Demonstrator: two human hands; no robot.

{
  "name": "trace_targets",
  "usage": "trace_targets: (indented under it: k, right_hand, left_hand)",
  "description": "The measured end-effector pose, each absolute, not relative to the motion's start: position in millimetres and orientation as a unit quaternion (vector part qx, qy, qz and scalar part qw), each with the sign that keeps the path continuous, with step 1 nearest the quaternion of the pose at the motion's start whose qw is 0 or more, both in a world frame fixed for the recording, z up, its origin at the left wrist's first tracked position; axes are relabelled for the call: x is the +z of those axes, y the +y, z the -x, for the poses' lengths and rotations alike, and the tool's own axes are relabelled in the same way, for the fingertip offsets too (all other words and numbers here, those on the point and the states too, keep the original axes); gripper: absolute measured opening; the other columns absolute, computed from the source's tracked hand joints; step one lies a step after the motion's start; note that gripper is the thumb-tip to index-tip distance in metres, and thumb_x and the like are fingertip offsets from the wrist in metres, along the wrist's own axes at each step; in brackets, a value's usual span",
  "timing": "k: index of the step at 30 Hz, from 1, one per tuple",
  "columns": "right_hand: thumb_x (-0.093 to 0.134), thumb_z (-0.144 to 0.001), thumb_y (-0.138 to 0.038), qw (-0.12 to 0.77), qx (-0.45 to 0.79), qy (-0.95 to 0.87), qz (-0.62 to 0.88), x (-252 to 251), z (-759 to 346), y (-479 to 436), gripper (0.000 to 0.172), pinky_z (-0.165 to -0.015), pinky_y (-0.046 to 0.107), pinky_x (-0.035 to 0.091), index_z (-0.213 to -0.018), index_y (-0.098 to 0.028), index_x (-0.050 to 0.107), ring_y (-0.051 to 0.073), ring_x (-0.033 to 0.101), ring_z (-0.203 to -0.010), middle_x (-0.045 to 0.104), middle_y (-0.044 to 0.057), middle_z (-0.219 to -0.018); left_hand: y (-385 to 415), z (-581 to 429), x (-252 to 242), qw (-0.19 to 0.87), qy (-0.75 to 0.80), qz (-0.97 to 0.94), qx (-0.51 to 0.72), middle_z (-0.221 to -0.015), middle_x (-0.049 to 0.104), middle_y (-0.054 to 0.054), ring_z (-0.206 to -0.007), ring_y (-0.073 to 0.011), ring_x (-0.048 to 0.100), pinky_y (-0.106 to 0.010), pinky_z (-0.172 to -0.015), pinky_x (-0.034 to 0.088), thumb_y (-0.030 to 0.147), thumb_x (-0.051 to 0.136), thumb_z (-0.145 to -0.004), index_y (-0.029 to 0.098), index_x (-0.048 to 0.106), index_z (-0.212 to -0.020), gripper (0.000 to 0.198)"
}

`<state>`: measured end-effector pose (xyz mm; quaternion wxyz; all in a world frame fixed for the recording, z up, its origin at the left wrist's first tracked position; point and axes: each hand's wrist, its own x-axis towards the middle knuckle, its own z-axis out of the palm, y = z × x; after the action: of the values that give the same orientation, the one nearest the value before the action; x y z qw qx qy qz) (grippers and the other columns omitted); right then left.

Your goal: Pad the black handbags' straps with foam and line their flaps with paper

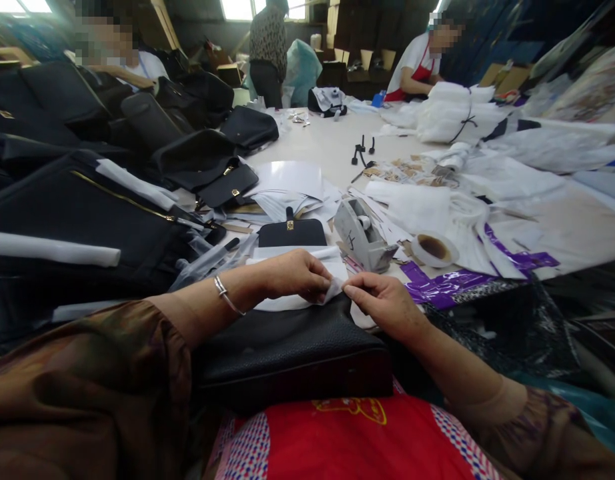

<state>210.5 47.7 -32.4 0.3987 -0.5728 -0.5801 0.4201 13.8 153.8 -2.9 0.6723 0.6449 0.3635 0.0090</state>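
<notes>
A black leather bag [292, 347] lies right in front of me, above my red apron. White foam-like sheet [282, 301] covers part of its upper side. My left hand [303, 277] pinches the sheet's right corner between closed fingers. Close to its right, my right hand [380, 301] has thumb and forefinger pressed together at the corner's edge; what is between them is too small to make out. Just beyond the sheet shows a black flap [272, 235] with a tab and a gold clasp. A grey tape dispenser [362, 233] stands past my right hand.
Many black bags [47, 207] are piled at the left. Stacked white papers [287, 180] lie mid-table. To the right are a tape roll [434, 249], purple plastic [432, 283] and a tied white bundle [452, 117]. Other people are across the table and at the back.
</notes>
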Motion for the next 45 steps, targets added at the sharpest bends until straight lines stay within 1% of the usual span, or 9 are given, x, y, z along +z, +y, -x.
trace_targets:
  k: [12, 17, 20, 22, 28, 36, 40, 43, 45]
  right_hand:
    - [0.064, -0.084, -0.038, 0.391, 0.411, -0.585, 0.58, -27.6, -206.7, 51.4, 0.025, -0.05, 0.025, 0.037, -0.082, -0.015, 0.072, 0.011, 0.046, -0.05, 0.055, -0.002, -0.055]
    - [0.064, -0.084, -0.038, 0.392, 0.414, -0.588, 0.574, -28.5, -208.3, 51.8, 0.024, -0.051, 0.025, 0.037, -0.082, -0.015, 0.072, 0.012, 0.046, -0.052, 0.057, -0.002, -0.058]
    - [0.064, -0.084, -0.037, 0.395, 0.409, -0.593, 0.571, -29.0, -208.8, 53.3, 0.024, -0.052, 0.025, 0.038, -0.083, -0.015, 0.072, 0.012, 0.047, -0.054, 0.058, -0.001, -0.061]
    - [0.063, -0.085, -0.037, 0.393, 0.404, -0.597, 0.571, -28.9, -208.9, 54.0, 0.024, -0.052, 0.025, 0.038, -0.083, -0.015, 0.072, 0.012, 0.049, -0.055, 0.06, 0.0, -0.063]
    - [0.063, -0.085, -0.036, 0.381, 0.395, -0.606, 0.576, -29.3, -210.3, 53.5, 0.023, -0.056, 0.026, 0.041, -0.081, -0.016, 0.072, 0.015, 0.054, -0.061, 0.064, 0.002, -0.068]
    - [0.062, -0.086, -0.033, 0.384, 0.393, -0.614, 0.567, -31.4, -211.8, 54.5, 0.02, -0.068, 0.029, 0.046, -0.082, -0.017, 0.073, 0.018, 0.061, -0.072, 0.07, 0.003, -0.076]
    - [0.062, -0.088, -0.033, 0.378, 0.392, -0.62, 0.564, -35.8, -213.6, 53.1, 0.019, -0.071, 0.029, 0.048, -0.085, -0.017, 0.073, 0.019, 0.063, -0.076, 0.071, 0.004, -0.08]
    - [0.064, -0.087, -0.031, 0.396, 0.354, -0.638, 0.557, -38.3, -216.3, 54.1, 0.02, -0.065, 0.028, 0.048, -0.099, -0.017, 0.071, 0.016, 0.06, -0.069, 0.067, 0.004, -0.081]
    - [0.065, -0.087, -0.027, 0.401, 0.305, -0.681, 0.531, -37.2, -217.9, 57.9, 0.029, -0.063, 0.027, 0.047, -0.115, -0.018, 0.067, 0.014, 0.055, -0.064, 0.064, 0.004, -0.087]
  left_hand:
    - [151.1, -12.1, -7.9, 0.702, 0.379, -0.602, 0.027, -0.068, 0.071, -0.003, -0.064, -0.012, 0.066, -0.025, -0.068, 0.055, 0.023, 0.071, -0.071, 0.013, 0.074, -0.078, 0.012]
    - [152.1, -13.8, -3.4, 0.731, 0.371, -0.571, 0.043, -0.072, 0.07, -0.005, -0.069, -0.0149, 0.066, -0.03, -0.069, 0.056, 0.043, 0.079, -0.07, 0.012, 0.07, -0.078, 0.033]
    - [152.7, -16.9, -1.4, 0.744, 0.378, -0.549, 0.049, -0.068, 0.066, -0.005, -0.065, -0.016, 0.065, -0.033, -0.065, 0.056, 0.059, 0.075, -0.07, 0.012, 0.065, -0.074, 0.048]
    - [152.0, -20.0, -1.1, 0.739, 0.391, -0.546, 0.05, -0.064, 0.063, -0.003, -0.06, -0.0148, 0.062, -0.032, -0.062, 0.055, 0.056, 0.075, -0.071, 0.013, 0.063, -0.072, 0.045]
    - [149.7, -27.5, -1.9, 0.735, 0.428, -0.524, 0.038, -0.056, 0.061, -0.001, -0.054, -0.0141, 0.061, -0.028, -0.057, 0.052, 0.027, 0.073, -0.068, 0.015, 0.059, -0.064, 0.019]
    - [152.6, -25.7, -1.6, 0.746, 0.428, -0.509, 0.006, -0.063, 0.069, -0.006, -0.06, -0.016, 0.065, -0.029, -0.061, 0.053, 0.026, 0.072, -0.065, 0.012, 0.066, -0.071, 0.016]
    - [150.9, -25.8, -1.9, 0.738, 0.422, -0.526, 0.016, -0.062, 0.067, -0.003, -0.057, -0.0123, 0.061, -0.027, -0.062, 0.052, 0.027, 0.073, -0.067, 0.012, 0.065, -0.072, 0.017]
    - [149.9, -24.8, -4.7, 0.731, 0.413, -0.544, 0.022, -0.06, 0.065, -0.001, -0.055, -0.0106, 0.059, -0.025, -0.06, 0.05, 0.028, 0.072, -0.071, 0.013, 0.063, -0.07, 0.018]
    - [149.9, -23.9, -6.7, 0.722, 0.404, -0.56, 0.029, -0.06, 0.063, 0.0, -0.055, -0.0101, 0.059, -0.024, -0.06, 0.049, 0.029, 0.071, -0.073, 0.013, 0.062, -0.07, 0.018]
